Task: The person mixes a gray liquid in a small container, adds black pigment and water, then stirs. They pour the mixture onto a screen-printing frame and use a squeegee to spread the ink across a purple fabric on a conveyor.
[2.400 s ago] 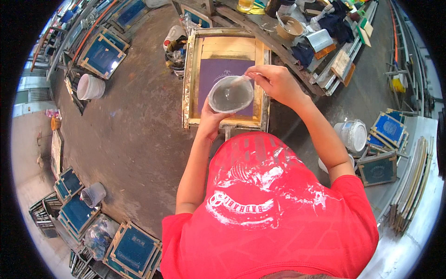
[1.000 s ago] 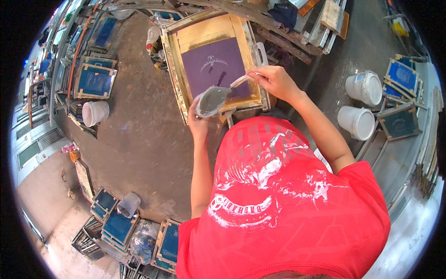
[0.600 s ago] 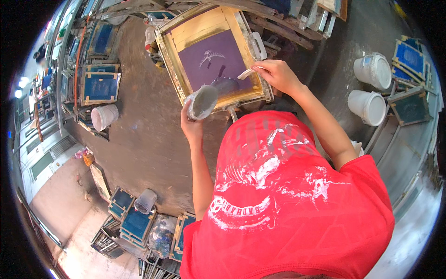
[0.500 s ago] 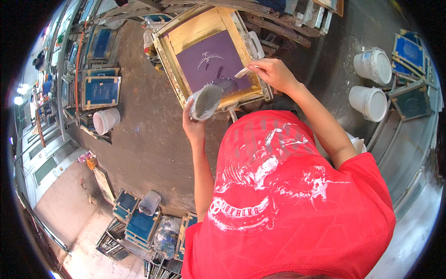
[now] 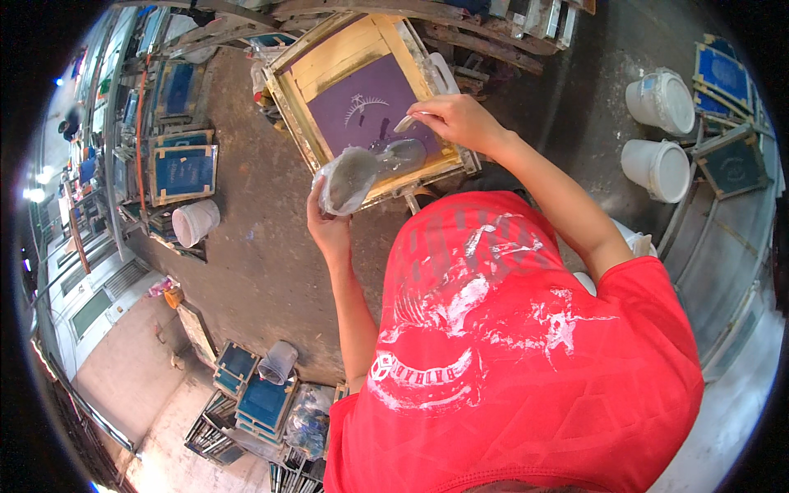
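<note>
A wood-edged printing screen (image 5: 289,99) stands before me, with a purple mesh panel (image 5: 380,86) that bears a pale curved design. A puddle of dark grey ink (image 5: 403,156) lies at the panel's near end. My left hand (image 5: 327,226) is closed around a translucent plastic cup (image 5: 352,182), tilted with its mouth toward the ink; its inside is coated grey. My right hand (image 5: 462,122) pinches a small whitish flat strip (image 5: 404,123), its tip over the mesh just beyond the puddle. Whether the strip touches the mesh, I cannot tell.
Two white buckets (image 5: 659,100) stand on the floor at right, near leaning blue screens (image 5: 723,74). Another bucket (image 5: 196,222) is at left beside more screens (image 5: 185,171). Stacked screens (image 5: 265,401) with a plastic tub (image 5: 278,361) are at lower left. Wooden beams (image 5: 485,49) cross behind the screen.
My right hand and the strip have moved left, over the mesh. The cup in my left hand has shifted slightly left and nearer. The whole view has also shifted a little.
</note>
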`<control>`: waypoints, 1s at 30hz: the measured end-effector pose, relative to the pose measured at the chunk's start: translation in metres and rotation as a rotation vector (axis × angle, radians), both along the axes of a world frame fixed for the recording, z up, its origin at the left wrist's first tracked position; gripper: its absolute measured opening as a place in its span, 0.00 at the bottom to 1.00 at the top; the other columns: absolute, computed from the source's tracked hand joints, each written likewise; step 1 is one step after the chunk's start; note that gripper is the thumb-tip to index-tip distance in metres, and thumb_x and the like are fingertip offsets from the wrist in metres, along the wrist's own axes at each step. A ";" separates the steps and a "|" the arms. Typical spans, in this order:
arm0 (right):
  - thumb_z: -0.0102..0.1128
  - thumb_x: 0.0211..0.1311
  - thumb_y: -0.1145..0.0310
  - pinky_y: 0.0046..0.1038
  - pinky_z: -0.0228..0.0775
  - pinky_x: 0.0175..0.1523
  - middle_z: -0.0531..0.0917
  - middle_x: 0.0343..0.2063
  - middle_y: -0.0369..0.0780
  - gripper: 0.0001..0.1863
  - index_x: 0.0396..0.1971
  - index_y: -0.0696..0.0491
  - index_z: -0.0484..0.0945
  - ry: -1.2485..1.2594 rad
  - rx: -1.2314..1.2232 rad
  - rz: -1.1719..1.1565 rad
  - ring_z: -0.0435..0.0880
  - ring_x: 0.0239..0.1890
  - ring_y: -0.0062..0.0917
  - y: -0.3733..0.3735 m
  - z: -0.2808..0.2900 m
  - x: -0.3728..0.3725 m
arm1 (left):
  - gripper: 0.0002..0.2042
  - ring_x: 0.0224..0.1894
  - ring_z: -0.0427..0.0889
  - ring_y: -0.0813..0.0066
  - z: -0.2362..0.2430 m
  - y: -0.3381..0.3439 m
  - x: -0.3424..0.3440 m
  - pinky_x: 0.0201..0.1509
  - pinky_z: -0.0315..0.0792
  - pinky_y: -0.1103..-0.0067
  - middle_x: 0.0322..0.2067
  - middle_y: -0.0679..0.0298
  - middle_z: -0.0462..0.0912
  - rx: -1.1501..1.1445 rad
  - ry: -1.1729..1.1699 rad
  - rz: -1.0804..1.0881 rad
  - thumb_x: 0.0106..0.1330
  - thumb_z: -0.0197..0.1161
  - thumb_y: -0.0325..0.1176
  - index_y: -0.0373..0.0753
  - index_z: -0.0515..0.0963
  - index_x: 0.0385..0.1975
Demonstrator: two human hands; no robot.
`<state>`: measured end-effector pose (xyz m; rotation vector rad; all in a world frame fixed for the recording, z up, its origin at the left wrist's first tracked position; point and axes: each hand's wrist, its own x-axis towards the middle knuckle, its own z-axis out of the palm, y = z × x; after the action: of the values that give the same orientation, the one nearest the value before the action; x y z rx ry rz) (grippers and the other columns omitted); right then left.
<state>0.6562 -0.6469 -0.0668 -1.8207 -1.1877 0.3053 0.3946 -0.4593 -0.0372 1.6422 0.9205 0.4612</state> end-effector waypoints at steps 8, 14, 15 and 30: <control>0.59 0.70 0.62 0.38 0.76 0.42 0.85 0.31 0.43 0.11 0.42 0.51 0.86 -0.053 0.027 0.144 0.85 0.36 0.40 0.050 0.012 -0.010 | 0.31 0.56 0.81 0.69 0.014 0.014 -0.017 0.57 0.78 0.76 0.57 0.58 0.79 0.159 -0.005 0.059 0.56 0.67 0.10 0.36 0.74 0.63; 0.59 0.69 0.62 0.39 0.76 0.42 0.85 0.30 0.43 0.11 0.42 0.51 0.86 -0.083 0.075 0.192 0.85 0.35 0.41 0.069 0.017 -0.009 | 0.30 0.55 0.81 0.69 0.019 0.004 -0.012 0.56 0.78 0.76 0.57 0.59 0.79 0.119 0.068 0.058 0.56 0.66 0.10 0.36 0.76 0.62; 0.59 0.69 0.62 0.40 0.77 0.43 0.86 0.31 0.44 0.11 0.42 0.51 0.86 -0.079 0.055 0.197 0.85 0.37 0.42 0.069 0.018 -0.009 | 0.30 0.55 0.81 0.69 0.019 0.001 -0.010 0.56 0.78 0.76 0.57 0.59 0.79 0.155 0.054 0.038 0.56 0.66 0.10 0.36 0.76 0.62; 0.57 0.69 0.62 0.40 0.78 0.41 0.82 0.28 0.42 0.10 0.40 0.49 0.83 -0.400 -0.080 0.470 0.85 0.36 0.40 0.062 0.042 -0.012 | 0.39 0.59 0.79 0.61 -0.030 0.004 0.010 0.56 0.83 0.69 0.61 0.56 0.74 -0.441 -0.207 0.057 0.52 0.69 0.12 0.37 0.64 0.67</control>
<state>0.6442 -0.5850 -0.0252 -1.6982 -1.9126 0.2593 0.4043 -0.4550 -0.0671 1.1487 0.8443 0.4233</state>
